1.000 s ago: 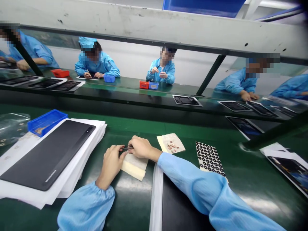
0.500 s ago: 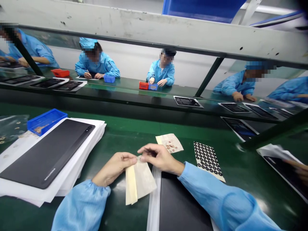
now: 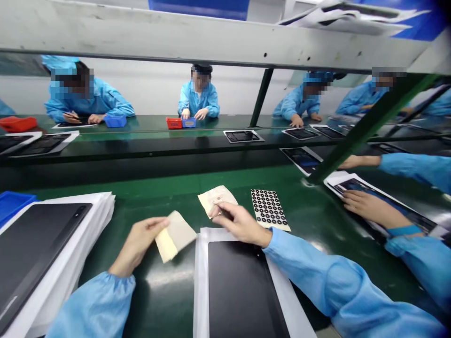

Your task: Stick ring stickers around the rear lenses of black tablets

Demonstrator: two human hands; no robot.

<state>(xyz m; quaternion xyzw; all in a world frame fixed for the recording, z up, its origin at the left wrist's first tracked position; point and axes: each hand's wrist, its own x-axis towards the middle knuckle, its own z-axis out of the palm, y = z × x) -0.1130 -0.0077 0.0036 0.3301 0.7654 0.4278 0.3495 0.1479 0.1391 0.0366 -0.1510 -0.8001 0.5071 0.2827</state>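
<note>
Cream-and-yellow square of folded paper point(image 3: 176, 235) is up in the left hand point(image 3: 139, 240), just left of the far end of the flat black panel point(image 3: 243, 291) that lies on white sheets point(image 3: 201, 291); thumb and fingers are pinched together on its upper-left edge, the rest sticking out free. Half a second ago both hands met at that paper; now the right hand point(image 3: 244, 224) has parted from it, so the left seems to bear it alone. The right hand is above the panel's far end, its fingers loosely curled, thumb close to forefinger, tips over the near edge of a cream paper scrap point(image 3: 207, 201) with small reddish bits, beyond the panel; whether it grips anything I cannot tell; beyond the panel and to the right lies a pale sheet of black ring-shaped stickers point(image 3: 269, 207).
</note>
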